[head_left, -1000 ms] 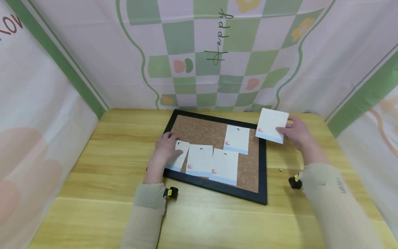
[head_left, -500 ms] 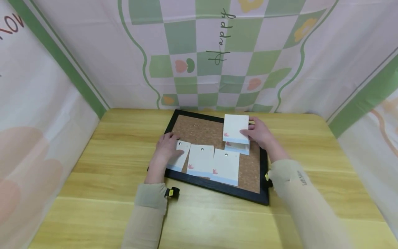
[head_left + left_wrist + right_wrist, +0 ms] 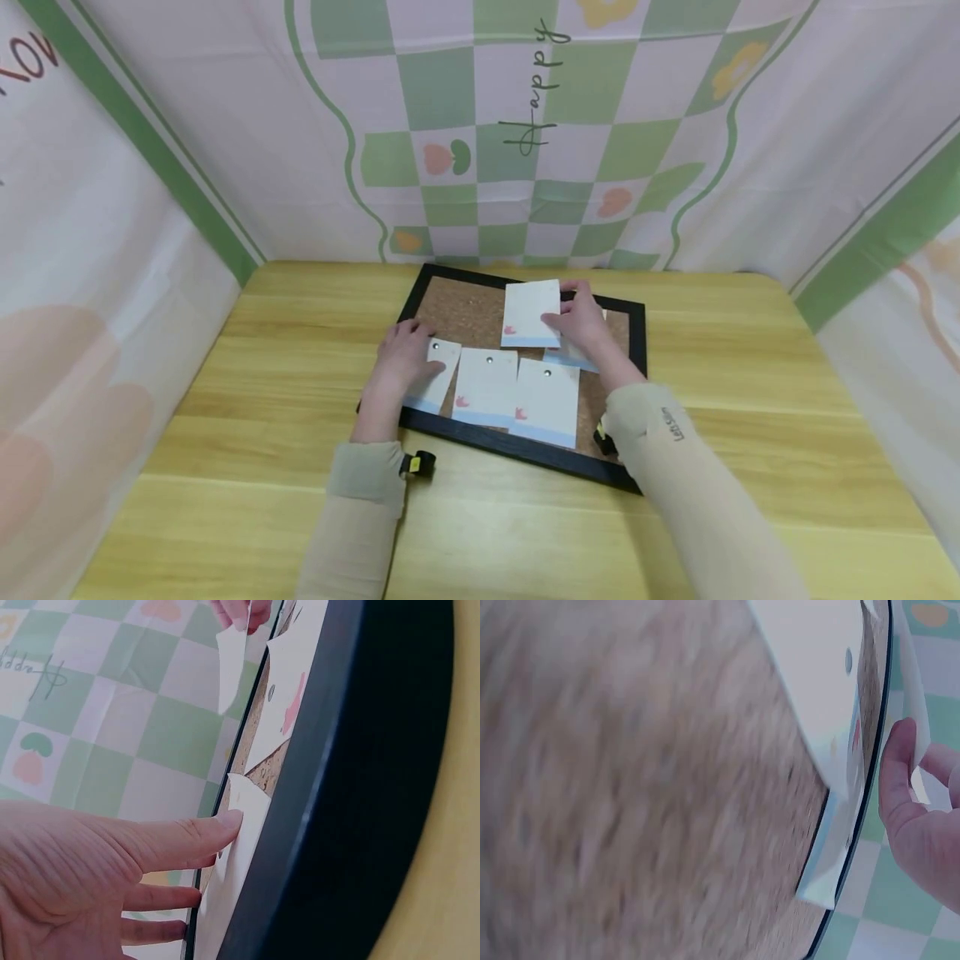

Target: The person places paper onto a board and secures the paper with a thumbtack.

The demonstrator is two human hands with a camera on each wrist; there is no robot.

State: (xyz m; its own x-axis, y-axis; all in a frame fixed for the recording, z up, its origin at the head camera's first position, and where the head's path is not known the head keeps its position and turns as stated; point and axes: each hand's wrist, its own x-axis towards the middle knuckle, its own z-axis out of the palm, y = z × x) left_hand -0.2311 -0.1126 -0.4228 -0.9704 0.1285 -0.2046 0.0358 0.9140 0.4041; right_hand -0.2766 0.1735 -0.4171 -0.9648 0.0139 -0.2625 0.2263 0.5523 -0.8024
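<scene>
A black-framed corkboard (image 3: 463, 305) lies slanted on the table. Between thumb and fingers, my right hand (image 3: 587, 322) pinches a white note card (image 3: 531, 310) with a blue lower edge and a pink print, held over the board's upper middle. Under that hand shows part of a pinned card (image 3: 570, 358). My left hand (image 3: 399, 357) rests at the board's left side, its straight thumb (image 3: 191, 838) touching the leftmost pinned card (image 3: 441, 375). Two more cards, a middle one (image 3: 485, 387) and a right one (image 3: 545, 404), are held by silver pushpins along the lower row.
The wooden table (image 3: 315, 333) extends around the board. A printed curtain (image 3: 442, 92) hangs close behind the table's back edge, with more curtain at both sides. Small wrist cameras sit at both sleeves, the left one (image 3: 422, 464) near the board's front frame.
My right hand has carried the note card leftward from beyond the board's right edge to over its upper middle, passing the upper right pinned card. My left hand has stayed in place.
</scene>
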